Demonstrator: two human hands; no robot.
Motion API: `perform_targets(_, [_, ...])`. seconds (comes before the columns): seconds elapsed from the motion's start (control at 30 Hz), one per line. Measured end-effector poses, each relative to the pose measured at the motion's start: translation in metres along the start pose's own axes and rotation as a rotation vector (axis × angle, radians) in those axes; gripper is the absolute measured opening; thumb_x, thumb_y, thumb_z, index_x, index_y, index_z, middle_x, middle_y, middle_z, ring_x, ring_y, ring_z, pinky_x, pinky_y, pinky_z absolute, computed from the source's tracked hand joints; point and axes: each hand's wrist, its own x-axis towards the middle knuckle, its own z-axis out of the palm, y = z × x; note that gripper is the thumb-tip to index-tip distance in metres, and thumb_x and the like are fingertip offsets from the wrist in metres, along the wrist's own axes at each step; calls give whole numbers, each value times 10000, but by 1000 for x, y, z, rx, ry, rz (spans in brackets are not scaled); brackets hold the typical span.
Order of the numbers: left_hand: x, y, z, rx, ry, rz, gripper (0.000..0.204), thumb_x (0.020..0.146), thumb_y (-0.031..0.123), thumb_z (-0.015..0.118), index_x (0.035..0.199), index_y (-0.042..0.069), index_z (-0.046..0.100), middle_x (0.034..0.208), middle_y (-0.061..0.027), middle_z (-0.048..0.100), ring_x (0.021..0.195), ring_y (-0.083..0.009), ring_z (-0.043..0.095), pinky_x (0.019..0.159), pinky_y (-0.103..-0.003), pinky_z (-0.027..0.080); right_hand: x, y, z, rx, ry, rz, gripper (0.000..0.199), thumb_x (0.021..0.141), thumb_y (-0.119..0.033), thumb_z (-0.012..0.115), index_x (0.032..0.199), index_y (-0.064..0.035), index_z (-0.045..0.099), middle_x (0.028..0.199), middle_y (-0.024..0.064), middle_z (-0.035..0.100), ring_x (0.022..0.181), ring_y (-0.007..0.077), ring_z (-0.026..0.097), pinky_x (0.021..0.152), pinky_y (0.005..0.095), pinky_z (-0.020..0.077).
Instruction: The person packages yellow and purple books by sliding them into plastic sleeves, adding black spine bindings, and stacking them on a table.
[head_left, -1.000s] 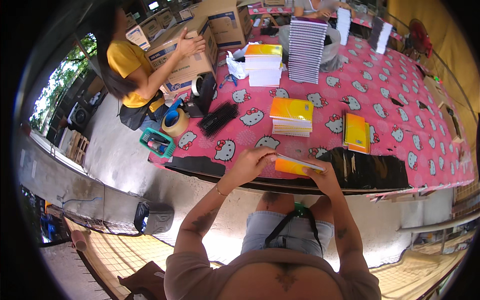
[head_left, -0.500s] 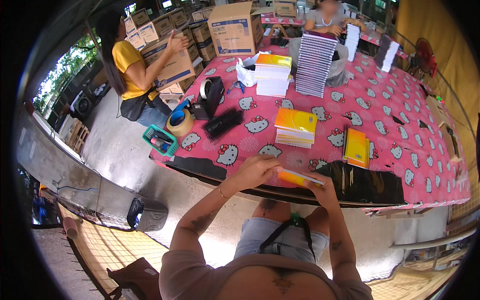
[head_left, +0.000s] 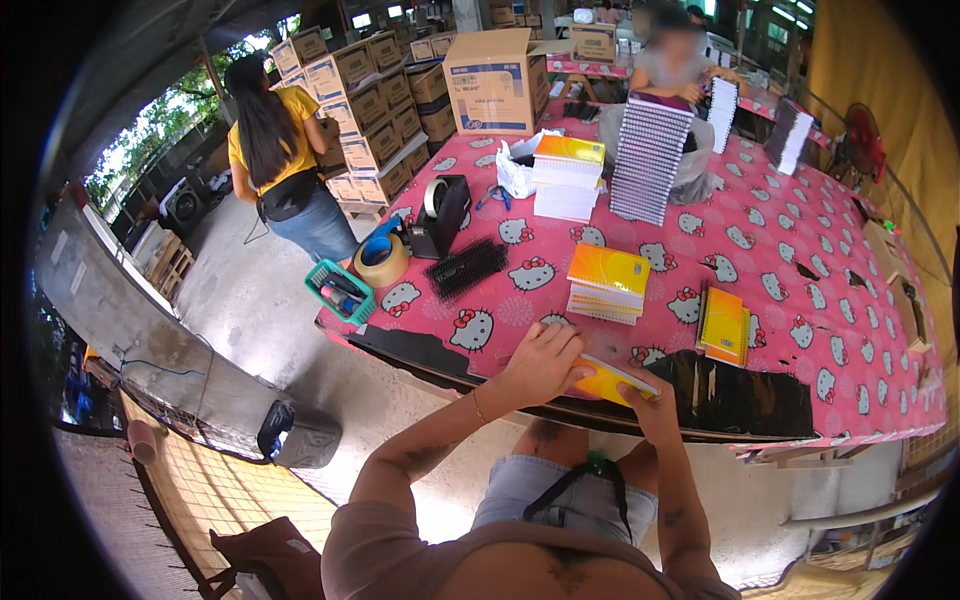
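Note:
Above the table's front edge, a small yellow-orange notebook [head_left: 606, 381] is held between my two hands. My left hand [head_left: 545, 362] is closed at its left end, fingers bent over the top. At the right end my right hand [head_left: 655, 402] grips it, thumb across the cover. Just beyond lies a stack of matching notebooks [head_left: 608, 280], and a smaller pile of spiral notebooks [head_left: 724, 325] lies to the right. Black spiral binding coils [head_left: 467, 268] are bunched on the table to the left.
A pink patterned cloth covers the table [head_left: 790, 340]. A green basket [head_left: 341, 292], tape roll [head_left: 381, 262] and tape dispenser [head_left: 441, 217] stand left. Farther back are a tall notebook stack [head_left: 650, 160], another stack [head_left: 567, 178] and a carton [head_left: 492, 85]. Two people work nearby.
The notebook has tilted so more of its cover shows, and my left hand has closed over its left end. The person in yellow has turned away toward the cartons. The view has shifted slightly.

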Motion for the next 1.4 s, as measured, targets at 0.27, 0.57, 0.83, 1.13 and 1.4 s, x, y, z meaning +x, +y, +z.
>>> perform_targets(0.27, [12,-10,-17,-219,-199,-52,513,890,351,659,1295,67,523,1225,-153,545,1157,-345,511,926,-534,392,0,-3,-3,57,-1,0,241,932,-82,660,1141,38,664,1005,35,682,901,78,582,796,230,477])
perform_targets(0.57, [0,17,14,215,72,-129,819,893,524,553,1479,-9,344,1545,-219,324,1447,-393,273,1105,-691,145,0,-14,18,169,149,-13,269,932,-121,675,1151,35,665,1007,20,666,901,75,582,808,236,482])
perform_targets(0.83, [-17,26,27,196,71,-41,846,886,533,555,1486,-14,319,1554,-225,308,1454,-380,271,1083,-701,196,-1,-17,17,185,156,-13,277,925,-108,676,1153,48,662,992,13,661,883,67,571,782,229,474])
perform_targets(1.13, [22,29,1,412,5,-78,880,883,602,522,1443,-59,363,1516,-272,346,1425,-415,318,1077,-663,252,1,-24,16,68,129,-77,279,930,-99,667,1166,49,658,985,29,677,897,80,592,807,242,494])
perform_targets(1.4, [24,38,-2,334,34,-116,870,896,607,504,1453,-46,361,1531,-258,337,1442,-388,303,1125,-599,236,4,-15,19,40,61,-78,273,928,-78,662,1163,61,653,1013,45,684,869,88,609,804,239,502])
